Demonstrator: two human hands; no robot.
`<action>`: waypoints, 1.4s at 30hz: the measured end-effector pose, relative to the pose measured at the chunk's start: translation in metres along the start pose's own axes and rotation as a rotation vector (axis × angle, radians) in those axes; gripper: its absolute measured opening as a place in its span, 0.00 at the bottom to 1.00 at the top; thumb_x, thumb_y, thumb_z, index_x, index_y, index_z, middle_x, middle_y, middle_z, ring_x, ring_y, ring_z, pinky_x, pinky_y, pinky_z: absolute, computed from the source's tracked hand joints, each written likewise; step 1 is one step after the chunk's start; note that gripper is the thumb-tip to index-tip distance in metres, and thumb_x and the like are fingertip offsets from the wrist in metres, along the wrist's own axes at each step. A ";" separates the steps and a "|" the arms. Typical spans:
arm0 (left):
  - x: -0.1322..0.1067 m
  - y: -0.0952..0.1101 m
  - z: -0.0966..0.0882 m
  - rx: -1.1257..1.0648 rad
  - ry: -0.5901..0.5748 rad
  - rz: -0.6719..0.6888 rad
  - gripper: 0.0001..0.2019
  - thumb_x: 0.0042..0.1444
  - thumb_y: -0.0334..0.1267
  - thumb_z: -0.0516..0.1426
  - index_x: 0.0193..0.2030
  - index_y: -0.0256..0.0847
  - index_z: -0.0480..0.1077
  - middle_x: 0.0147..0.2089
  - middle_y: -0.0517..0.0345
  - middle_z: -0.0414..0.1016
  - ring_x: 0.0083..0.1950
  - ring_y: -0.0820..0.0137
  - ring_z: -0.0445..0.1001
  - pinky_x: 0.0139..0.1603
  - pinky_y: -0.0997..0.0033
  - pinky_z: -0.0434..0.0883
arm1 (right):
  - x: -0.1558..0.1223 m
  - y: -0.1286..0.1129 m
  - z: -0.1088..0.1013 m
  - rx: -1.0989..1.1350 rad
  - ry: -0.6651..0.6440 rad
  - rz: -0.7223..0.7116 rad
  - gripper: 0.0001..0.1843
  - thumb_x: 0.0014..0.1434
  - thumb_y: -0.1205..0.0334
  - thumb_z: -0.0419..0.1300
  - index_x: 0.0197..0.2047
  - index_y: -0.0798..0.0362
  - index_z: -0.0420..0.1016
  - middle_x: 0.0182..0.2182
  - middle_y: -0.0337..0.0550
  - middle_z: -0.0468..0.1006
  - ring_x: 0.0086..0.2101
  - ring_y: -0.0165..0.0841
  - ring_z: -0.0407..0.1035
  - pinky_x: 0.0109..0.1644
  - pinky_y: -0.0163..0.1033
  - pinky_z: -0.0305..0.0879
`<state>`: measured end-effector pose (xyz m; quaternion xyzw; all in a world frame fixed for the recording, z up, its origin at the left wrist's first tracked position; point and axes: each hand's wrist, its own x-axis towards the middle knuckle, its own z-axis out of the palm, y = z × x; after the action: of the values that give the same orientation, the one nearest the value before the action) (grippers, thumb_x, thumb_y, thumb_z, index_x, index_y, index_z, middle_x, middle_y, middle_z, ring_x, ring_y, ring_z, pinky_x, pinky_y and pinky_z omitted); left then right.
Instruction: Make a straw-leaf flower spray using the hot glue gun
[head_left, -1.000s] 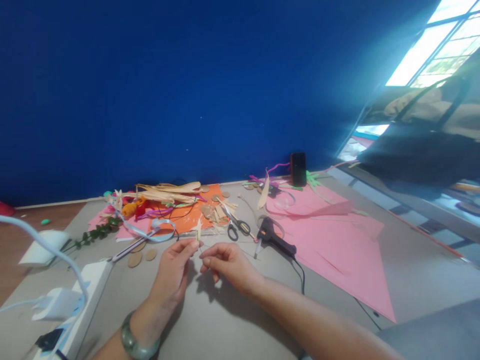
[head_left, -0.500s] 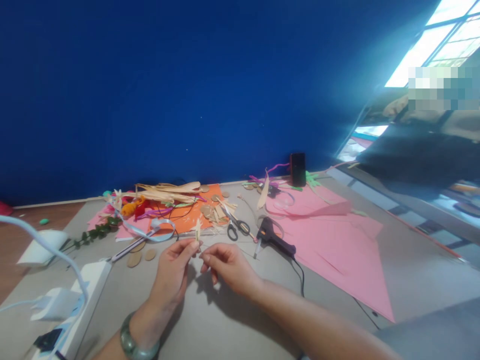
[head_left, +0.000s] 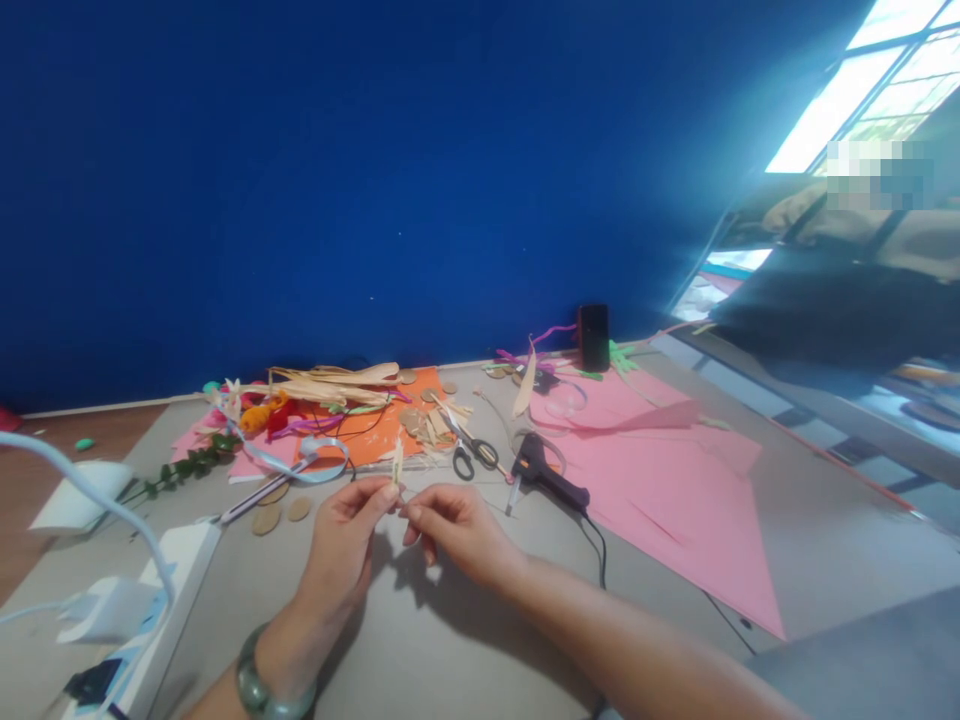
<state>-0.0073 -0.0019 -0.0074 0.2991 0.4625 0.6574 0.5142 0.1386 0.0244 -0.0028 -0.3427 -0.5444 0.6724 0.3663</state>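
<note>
Between the thumb and fingers of my left hand (head_left: 349, 535) is pinched a small pale, pointed piece (head_left: 397, 462) that looks like a strip of dried husk, its tip sticking up. My right hand (head_left: 454, 525) is closed in a pinch close beside it, fingertips almost touching the left ones. Whatever lies between the right fingertips is too small to make out. Beyond the hands lie black-handled scissors (head_left: 475, 456), and to their right a black glue gun (head_left: 551, 475) with its nozzle toward me.
Husk strips (head_left: 337, 385) lie at the back over orange paper (head_left: 367, 435). Cardboard discs (head_left: 266, 519) and a utility knife (head_left: 259, 498) are at left, near a power strip (head_left: 176, 590). Pink paper (head_left: 675, 510) spreads right; a phone (head_left: 594, 338) leans against the blue wall. Another person stands far right.
Both hands stay nearly in place, with the right fingertips slightly shifted against the left. The whole view has moved a little.
</note>
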 end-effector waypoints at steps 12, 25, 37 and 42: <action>-0.001 0.004 0.001 0.030 -0.027 0.035 0.09 0.41 0.39 0.69 0.28 0.37 0.79 0.25 0.58 0.78 0.30 0.70 0.73 0.39 0.71 0.69 | -0.003 -0.006 -0.001 -0.032 -0.006 -0.003 0.18 0.53 0.48 0.64 0.28 0.57 0.75 0.21 0.38 0.76 0.15 0.22 0.62 0.20 0.29 0.57; -0.001 0.005 0.001 0.055 -0.024 0.055 0.08 0.42 0.39 0.68 0.27 0.38 0.79 0.24 0.58 0.77 0.30 0.70 0.72 0.37 0.71 0.69 | -0.005 -0.010 0.000 -0.161 0.002 -0.014 0.14 0.56 0.54 0.61 0.25 0.56 0.74 0.20 0.37 0.74 0.16 0.23 0.60 0.20 0.30 0.57; 0.001 -0.001 -0.005 0.088 -0.057 0.105 0.06 0.46 0.37 0.67 0.30 0.38 0.79 0.27 0.59 0.78 0.33 0.70 0.73 0.41 0.71 0.69 | -0.002 -0.008 -0.001 -0.130 0.011 0.006 0.13 0.55 0.55 0.62 0.26 0.57 0.74 0.20 0.37 0.75 0.16 0.23 0.61 0.20 0.29 0.57; 0.003 0.001 -0.004 0.032 0.000 0.076 0.08 0.44 0.38 0.69 0.31 0.38 0.79 0.27 0.59 0.79 0.33 0.71 0.74 0.41 0.72 0.69 | 0.000 -0.005 -0.002 -0.056 0.043 0.016 0.15 0.48 0.53 0.67 0.32 0.57 0.76 0.22 0.38 0.77 0.18 0.25 0.65 0.23 0.32 0.63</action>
<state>-0.0121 0.0001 -0.0084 0.3246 0.4611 0.6691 0.4840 0.1408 0.0259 0.0022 -0.3713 -0.5522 0.6524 0.3627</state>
